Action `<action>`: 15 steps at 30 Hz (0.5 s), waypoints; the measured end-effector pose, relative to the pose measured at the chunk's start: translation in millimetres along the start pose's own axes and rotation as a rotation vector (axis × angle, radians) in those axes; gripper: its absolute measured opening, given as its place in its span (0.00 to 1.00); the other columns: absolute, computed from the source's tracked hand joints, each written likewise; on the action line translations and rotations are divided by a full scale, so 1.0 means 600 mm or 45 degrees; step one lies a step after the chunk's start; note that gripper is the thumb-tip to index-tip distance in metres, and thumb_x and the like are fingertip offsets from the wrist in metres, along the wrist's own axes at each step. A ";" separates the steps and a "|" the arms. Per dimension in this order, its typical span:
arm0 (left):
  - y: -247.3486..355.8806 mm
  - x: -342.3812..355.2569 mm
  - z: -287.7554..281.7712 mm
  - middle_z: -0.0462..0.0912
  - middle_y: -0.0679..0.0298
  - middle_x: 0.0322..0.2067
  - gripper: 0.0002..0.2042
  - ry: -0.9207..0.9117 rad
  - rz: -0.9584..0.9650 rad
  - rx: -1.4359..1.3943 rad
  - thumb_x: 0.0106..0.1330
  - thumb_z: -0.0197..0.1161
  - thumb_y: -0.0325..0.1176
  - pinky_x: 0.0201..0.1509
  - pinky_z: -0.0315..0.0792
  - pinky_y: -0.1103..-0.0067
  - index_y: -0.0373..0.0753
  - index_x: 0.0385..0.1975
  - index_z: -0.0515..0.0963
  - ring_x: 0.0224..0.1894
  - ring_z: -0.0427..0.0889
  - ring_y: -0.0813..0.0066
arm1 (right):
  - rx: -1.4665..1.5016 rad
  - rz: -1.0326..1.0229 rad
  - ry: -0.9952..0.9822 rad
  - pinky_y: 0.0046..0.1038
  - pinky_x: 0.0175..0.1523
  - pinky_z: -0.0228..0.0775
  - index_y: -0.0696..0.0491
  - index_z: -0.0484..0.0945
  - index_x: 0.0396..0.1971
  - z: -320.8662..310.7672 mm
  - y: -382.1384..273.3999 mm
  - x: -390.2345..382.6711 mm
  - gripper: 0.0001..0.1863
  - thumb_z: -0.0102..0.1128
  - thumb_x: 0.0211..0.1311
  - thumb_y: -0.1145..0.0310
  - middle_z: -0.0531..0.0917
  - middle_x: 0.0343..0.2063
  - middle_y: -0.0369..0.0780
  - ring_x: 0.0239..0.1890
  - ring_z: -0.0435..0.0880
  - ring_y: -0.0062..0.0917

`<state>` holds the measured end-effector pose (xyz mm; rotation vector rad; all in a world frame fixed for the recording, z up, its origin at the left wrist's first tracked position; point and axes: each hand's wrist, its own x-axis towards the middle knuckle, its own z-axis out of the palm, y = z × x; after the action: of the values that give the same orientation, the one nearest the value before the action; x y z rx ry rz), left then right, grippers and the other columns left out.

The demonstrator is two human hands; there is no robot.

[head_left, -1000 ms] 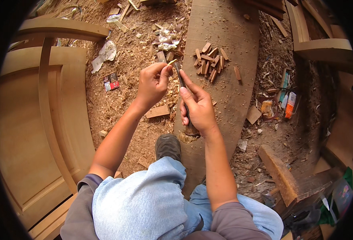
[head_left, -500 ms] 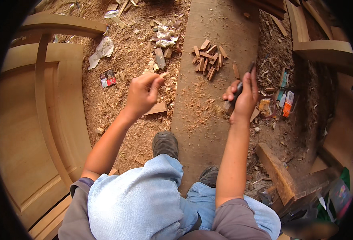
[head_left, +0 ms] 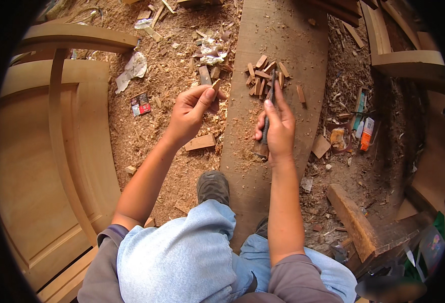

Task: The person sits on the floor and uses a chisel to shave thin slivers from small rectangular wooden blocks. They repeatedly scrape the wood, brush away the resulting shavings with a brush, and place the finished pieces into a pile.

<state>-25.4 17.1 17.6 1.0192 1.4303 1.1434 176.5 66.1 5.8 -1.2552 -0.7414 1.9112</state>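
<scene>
Between the thumb and fingers of my left hand (head_left: pixel 189 112) is a small, pale wooden piece (head_left: pixel 216 85) with a narrow tip. My right hand (head_left: pixel 279 132) grips a chisel (head_left: pixel 266 130) with a dark shaft. Its worn brown butt points toward me and its tip points away. The tip overlaps the view of a pile of small reddish-brown wooden pieces (head_left: pixel 259 83) on the long board (head_left: pixel 247 194); whether it touches them I cannot tell. One more such piece (head_left: pixel 301 94) lies apart, to the right of the pile. Both hands are held above the ground, apart from each other.
Panelled wooden door frames (head_left: pixel 25 151) stand at left. Wood shavings (head_left: pixel 151 126) cover the ground, with a wood block (head_left: pixel 200 142) and crumpled paper (head_left: pixel 131 72) on them. At right lie an orange-and-white tube (head_left: pixel 367 134) and a thick timber (head_left: pixel 352 219).
My right hand has swung left with the chisel, bringing its tip over the pile. My left hand has turned and shifted slightly right, so the small wooden piece shows more plainly.
</scene>
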 end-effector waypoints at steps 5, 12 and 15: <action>-0.001 0.006 0.018 0.80 0.68 0.30 0.13 0.007 0.085 0.058 0.74 0.60 0.38 0.36 0.73 0.83 0.33 0.40 0.83 0.32 0.77 0.83 | -0.200 -0.097 0.056 0.20 0.18 0.67 0.48 0.62 0.72 -0.007 -0.072 0.035 0.30 0.53 0.71 0.71 0.72 0.18 0.33 0.13 0.68 0.14; -0.022 0.035 0.066 0.81 0.62 0.30 0.10 0.031 0.210 0.466 0.67 0.68 0.35 0.34 0.74 0.78 0.33 0.38 0.82 0.31 0.80 0.77 | -0.937 -0.014 -0.220 0.22 0.23 0.69 0.45 0.58 0.74 -0.033 -0.215 0.071 0.37 0.53 0.64 0.75 0.73 0.19 0.33 0.15 0.71 0.15; -0.039 0.054 0.098 0.81 0.61 0.30 0.10 0.039 0.235 0.617 0.63 0.71 0.34 0.34 0.75 0.77 0.32 0.36 0.82 0.29 0.81 0.73 | -1.446 0.090 -0.292 0.27 0.27 0.74 0.51 0.55 0.74 -0.076 -0.242 0.090 0.39 0.53 0.60 0.74 0.81 0.25 0.43 0.18 0.78 0.21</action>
<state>27.3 51.9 -14.9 1.5010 1.7106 0.9605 241.7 196.8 74.8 -1.6822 -2.0981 1.6837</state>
